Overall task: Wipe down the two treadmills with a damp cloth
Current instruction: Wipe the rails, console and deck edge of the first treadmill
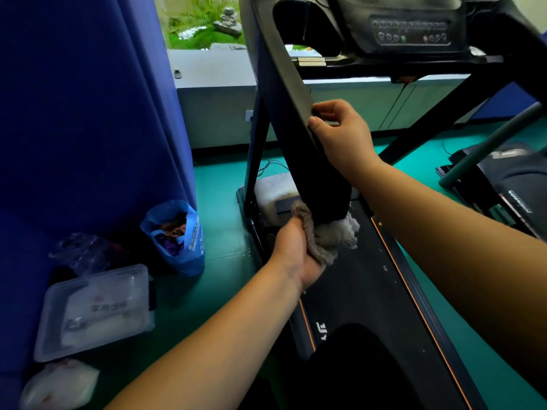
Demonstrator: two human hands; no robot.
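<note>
At the lower end of the treadmill's (370, 279) left handrail (284, 93), left hand (296, 253) fingers curled tight around a bunched grey cloth (328, 236), pressing it against the rail's bottom; right hand (340, 134) higher up, thumb and fingers pinching the rail's edge; second treadmill (509, 179) at right

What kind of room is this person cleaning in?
Probably a small exercise room or gym corner: a treadmill with a button console, part of a second machine beside it, and green sports-style flooring.
</note>
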